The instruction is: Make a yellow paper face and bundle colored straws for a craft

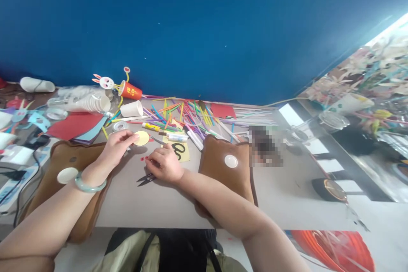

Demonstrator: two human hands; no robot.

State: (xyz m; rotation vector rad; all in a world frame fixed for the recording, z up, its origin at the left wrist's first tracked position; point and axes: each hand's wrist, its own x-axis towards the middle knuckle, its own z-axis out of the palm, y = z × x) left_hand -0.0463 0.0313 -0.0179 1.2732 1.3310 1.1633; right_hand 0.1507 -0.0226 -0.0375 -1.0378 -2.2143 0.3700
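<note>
Between the thumb and fingers of my left hand (118, 149) is a round yellow paper disc (142, 138), held just above the table. My right hand (164, 163) rests on the table with its fingers pinched together beside small red round pieces (143, 159); whether it grips one of them is hidden. Black snips (145, 179) lie partly by the heel of that hand. Behind it is a yellow sheet (183, 153) with black curved shapes, with a white marker (177, 137) at its upper edge.
Brown cushions (227, 170) lie on both sides. Colourful pipe cleaners (191, 114), a white cup (131, 109), a red cup (131, 90) with a rabbit face, and red paper (76, 125) are at the back. A dark cup (330, 189) stands right.
</note>
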